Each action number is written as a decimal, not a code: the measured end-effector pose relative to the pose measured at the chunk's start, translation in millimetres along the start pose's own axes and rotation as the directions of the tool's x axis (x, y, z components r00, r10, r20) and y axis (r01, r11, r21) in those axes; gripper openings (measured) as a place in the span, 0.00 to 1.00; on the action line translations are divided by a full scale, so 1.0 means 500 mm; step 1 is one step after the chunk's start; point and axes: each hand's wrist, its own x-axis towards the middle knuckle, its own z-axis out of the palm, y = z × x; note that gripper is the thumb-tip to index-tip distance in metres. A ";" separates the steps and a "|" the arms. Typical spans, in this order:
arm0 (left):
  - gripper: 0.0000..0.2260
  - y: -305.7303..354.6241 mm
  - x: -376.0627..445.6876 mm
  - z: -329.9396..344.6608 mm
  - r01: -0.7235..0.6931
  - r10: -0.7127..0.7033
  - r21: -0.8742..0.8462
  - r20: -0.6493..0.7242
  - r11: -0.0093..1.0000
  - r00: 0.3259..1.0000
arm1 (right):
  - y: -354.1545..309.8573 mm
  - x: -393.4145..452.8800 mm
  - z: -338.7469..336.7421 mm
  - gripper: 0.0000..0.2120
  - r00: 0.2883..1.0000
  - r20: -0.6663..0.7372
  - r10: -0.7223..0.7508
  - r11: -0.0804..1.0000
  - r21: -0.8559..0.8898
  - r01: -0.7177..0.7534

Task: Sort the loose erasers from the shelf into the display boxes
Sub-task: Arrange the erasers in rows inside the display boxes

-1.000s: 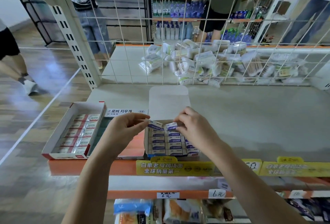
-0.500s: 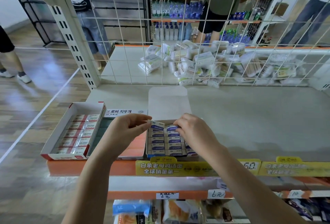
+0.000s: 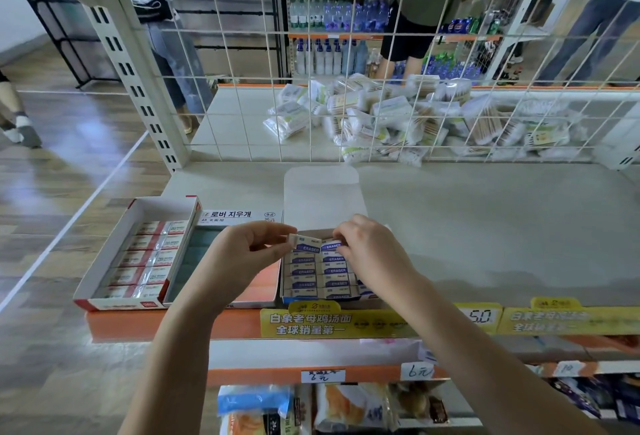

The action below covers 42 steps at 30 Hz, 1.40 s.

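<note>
A display box with its white lid flap up stands at the shelf's front, filled with two columns of blue-and-white erasers. My left hand pinches the left end of one such eraser, tilted over the box's far left corner. My right hand holds a second eraser at the far end of the right column. Left of this sits an open red-and-white box with red-labelled erasers in rows.
A flat box with Korean lettering lies between the two boxes. The grey shelf stretches right. A wire grid backs the shelf, with bagged cotton swabs behind it. Several people stand beyond. Yellow price tags line the front edge.
Both hands stayed over the far end of the blue eraser box. The left eraser is now lifted and tilted more, pinched at its left end.
</note>
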 end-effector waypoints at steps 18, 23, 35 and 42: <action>0.09 -0.015 0.003 -0.015 -0.007 0.007 0.026 -0.013 1.000 1.000 | -0.007 0.011 -0.018 0.07 0.991 0.048 -0.123 0.982 -0.136 0.129; 0.08 -0.018 0.005 -0.018 -0.009 0.009 0.038 -0.007 0.999 1.000 | -0.006 0.010 -0.013 0.06 0.994 0.044 -0.102 0.986 -0.126 0.107; 0.08 -0.020 0.010 -0.016 -0.014 0.013 0.063 0.014 0.998 1.000 | -0.002 0.006 0.004 0.05 0.999 0.034 -0.035 0.994 -0.105 0.039; 0.08 -0.022 0.009 -0.021 -0.028 0.027 0.079 0.012 0.996 1.000 | -0.015 0.004 0.002 0.05 0.996 -0.030 -0.086 0.993 -0.089 0.083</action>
